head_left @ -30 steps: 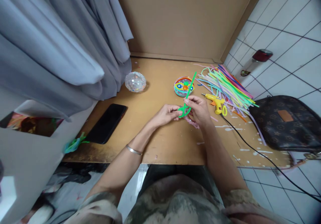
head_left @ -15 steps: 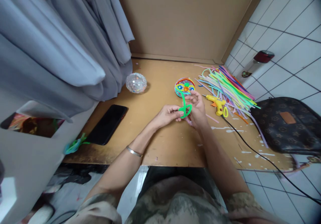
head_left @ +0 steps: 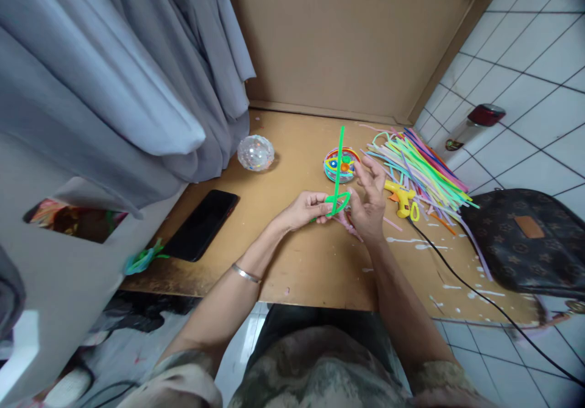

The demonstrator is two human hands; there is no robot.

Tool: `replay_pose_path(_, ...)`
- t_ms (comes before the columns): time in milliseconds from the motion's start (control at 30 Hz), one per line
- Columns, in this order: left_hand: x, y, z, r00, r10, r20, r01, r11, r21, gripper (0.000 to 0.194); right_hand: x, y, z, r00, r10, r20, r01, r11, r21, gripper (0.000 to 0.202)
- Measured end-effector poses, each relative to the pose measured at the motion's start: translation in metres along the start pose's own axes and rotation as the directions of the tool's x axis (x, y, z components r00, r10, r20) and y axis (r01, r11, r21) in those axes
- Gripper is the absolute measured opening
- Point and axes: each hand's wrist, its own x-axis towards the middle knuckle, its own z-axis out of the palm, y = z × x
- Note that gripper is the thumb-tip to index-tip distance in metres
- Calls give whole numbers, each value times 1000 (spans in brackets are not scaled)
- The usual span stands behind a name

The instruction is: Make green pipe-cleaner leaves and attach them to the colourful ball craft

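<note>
My left hand (head_left: 307, 209) pinches a bright green pipe cleaner (head_left: 339, 167) between thumb and fingers, above the table's middle. Its lower part is bent into a leaf-shaped loop, and one straight end sticks up, away from me. Just right of the loop is my right hand (head_left: 369, 204), its fingers spread; whether the thumb touches the loop I cannot tell. Beyond the hands lies a round piece (head_left: 340, 174) covered in coloured pipe cleaners, with blue and white eyes and an orange nose. Pinkish strands (head_left: 350, 228) show beneath the hands.
A clear faceted ball (head_left: 256, 153) and a black phone (head_left: 201, 225) lie on the left. To the right are a yellow glue gun (head_left: 401, 200) with its black cord, a pile of pipe cleaners (head_left: 425, 170) and a dark bag (head_left: 525, 243). A grey curtain (head_left: 137, 79) hangs at left.
The green pipe cleaner's free end, curved toward the right hand before, now stands straight up. My right hand has moved slightly right and its fingers have spread. The view has shifted a little.
</note>
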Motion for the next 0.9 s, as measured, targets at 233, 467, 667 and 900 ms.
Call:
replay_pose_path(233,-1,1,-4,1000,-5,5,5,999,43,58,0,0,0,994,-85,64,92,991,-101,41)
replay_pose_path(467,-1,1,-9,999,-9,52,8,999,32,57,3,9,-1,983,-137,122,148,985,-89,27)
replay_pose_path(667,-3,1,-9,1000,8,-17,-9,1000,-20,58,-1,3,-1,983,-133,126,136,991,-19,33)
replay_pose_path(900,-2,3,-3,984,46,-171,-58,996,-67,58,-2,-10,0,982,-33,188,33,999,4,30)
